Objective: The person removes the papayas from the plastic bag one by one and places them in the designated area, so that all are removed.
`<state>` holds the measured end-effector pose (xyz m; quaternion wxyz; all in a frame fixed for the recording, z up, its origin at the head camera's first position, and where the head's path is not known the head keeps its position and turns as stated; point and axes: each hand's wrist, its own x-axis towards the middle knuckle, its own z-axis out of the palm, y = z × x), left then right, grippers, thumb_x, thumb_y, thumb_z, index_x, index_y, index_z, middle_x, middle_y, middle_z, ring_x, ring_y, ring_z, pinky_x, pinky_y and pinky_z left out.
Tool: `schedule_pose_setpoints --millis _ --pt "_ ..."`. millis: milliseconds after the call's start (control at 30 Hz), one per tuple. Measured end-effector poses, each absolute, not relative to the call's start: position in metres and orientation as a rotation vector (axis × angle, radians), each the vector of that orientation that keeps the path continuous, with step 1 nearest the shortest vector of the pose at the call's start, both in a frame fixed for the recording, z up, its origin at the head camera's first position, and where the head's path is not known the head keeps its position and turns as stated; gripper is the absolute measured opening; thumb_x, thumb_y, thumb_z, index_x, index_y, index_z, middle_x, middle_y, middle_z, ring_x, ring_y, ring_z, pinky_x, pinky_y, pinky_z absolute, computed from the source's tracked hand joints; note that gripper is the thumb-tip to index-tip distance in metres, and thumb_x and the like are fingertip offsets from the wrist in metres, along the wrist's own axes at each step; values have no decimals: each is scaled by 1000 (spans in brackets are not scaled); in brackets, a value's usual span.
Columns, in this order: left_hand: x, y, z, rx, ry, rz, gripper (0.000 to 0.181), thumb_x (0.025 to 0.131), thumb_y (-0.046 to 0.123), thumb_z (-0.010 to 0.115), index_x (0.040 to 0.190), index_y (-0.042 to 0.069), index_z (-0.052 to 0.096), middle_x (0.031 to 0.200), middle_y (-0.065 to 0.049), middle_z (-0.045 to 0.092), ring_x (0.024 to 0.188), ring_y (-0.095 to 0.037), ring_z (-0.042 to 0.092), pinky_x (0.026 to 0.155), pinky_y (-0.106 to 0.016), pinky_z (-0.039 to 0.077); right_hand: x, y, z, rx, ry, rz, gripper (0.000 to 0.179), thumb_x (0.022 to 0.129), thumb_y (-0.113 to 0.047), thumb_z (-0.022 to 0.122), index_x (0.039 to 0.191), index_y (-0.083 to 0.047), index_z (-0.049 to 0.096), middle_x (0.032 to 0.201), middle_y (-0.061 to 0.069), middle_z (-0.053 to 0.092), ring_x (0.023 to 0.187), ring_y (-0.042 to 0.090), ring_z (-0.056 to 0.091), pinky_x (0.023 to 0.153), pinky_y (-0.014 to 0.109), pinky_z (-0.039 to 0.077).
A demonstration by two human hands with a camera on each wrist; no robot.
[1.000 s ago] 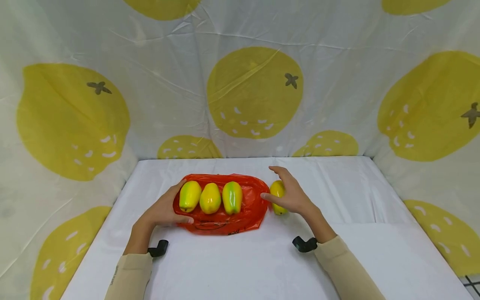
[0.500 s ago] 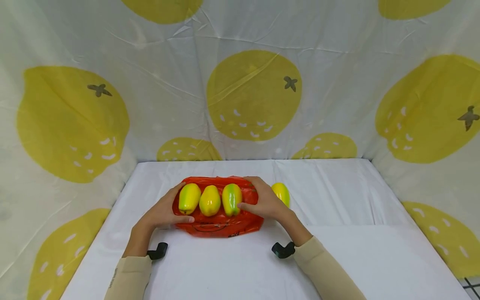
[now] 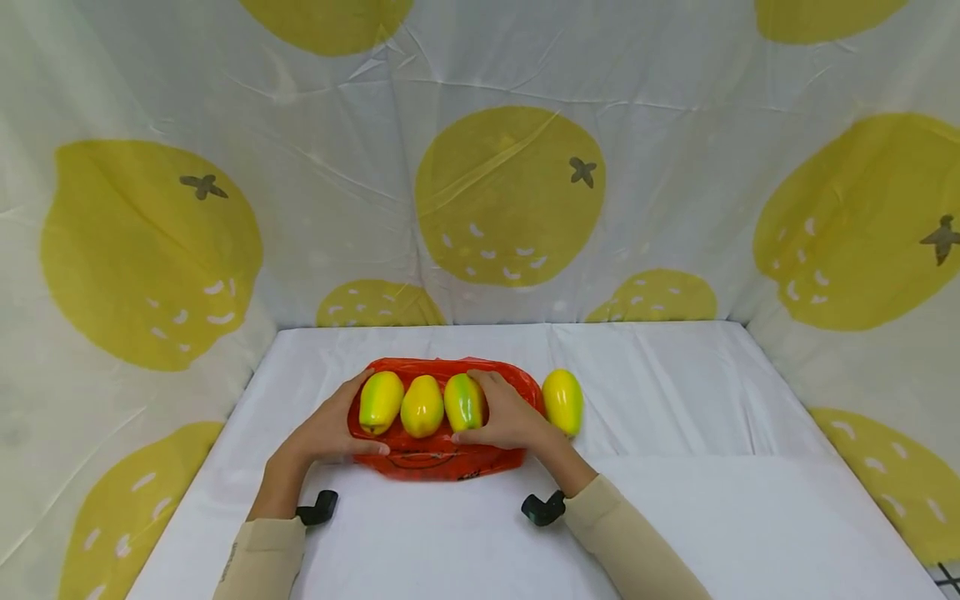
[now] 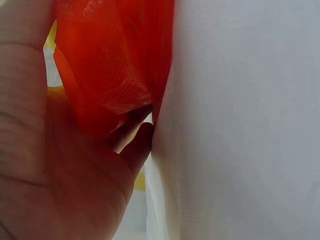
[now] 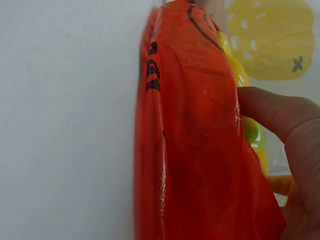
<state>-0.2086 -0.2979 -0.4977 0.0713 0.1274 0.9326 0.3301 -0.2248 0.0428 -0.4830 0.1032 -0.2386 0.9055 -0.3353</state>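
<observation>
A red plastic bag [image 3: 420,465] with black print lies on the white cloth, with three glossy yellow-green papayas in a row on it. The left papaya [image 3: 381,403] is next to my left hand [image 3: 324,429], which grips the bag's left end, thumb along the front. In the left wrist view the red plastic [image 4: 112,60] runs between thumb and fingers. My right hand [image 3: 510,417] holds the right papaya [image 3: 463,402], fingertips at its far end and thumb at its near end. The middle papaya [image 3: 422,406] sits between. In the right wrist view the bag [image 5: 200,125] hides most of the fruit.
One more papaya [image 3: 562,402] lies on the white cloth [image 3: 675,517] just right of the bag. A lemon-print curtain [image 3: 510,196] rises behind the table and along both sides. Each wrist wears a small black camera mount.
My right hand has moved left from over the outer papaya, across the bag's right end, to the right papaya. The left hand keeps its grip on the bag.
</observation>
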Motion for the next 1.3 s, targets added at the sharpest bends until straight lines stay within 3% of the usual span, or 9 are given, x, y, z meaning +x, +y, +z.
schedule_pose_setpoints --millis 533,900,1300 --pt "-212 -298 -497 369 2789 1016 135 63 60 92 166 18 14 166 -13 29 150 -40 33 113 -67 41 -221 36 -483 -690 2721 -1007 99 79 -55 79 159 -22 31 153 3 44 127 20 51 106 45 53" --pt "-210 -298 -498 400 2790 1054 133 63 58 93 165 19 18 164 -10 33 148 -37 36 110 -65 45 -215 41 -473 -635 2726 -1040 99 78 -48 81 159 -24 31 158 0 42 134 21 47 104 48 55" --pt "-211 -299 -500 385 2807 1027 133 63 59 93 165 18 17 164 -11 33 147 -37 36 111 -65 44 -212 61 -461 -612 2746 -1149 100 75 -52 84 157 -23 34 151 -2 48 129 18 51 101 46 56"
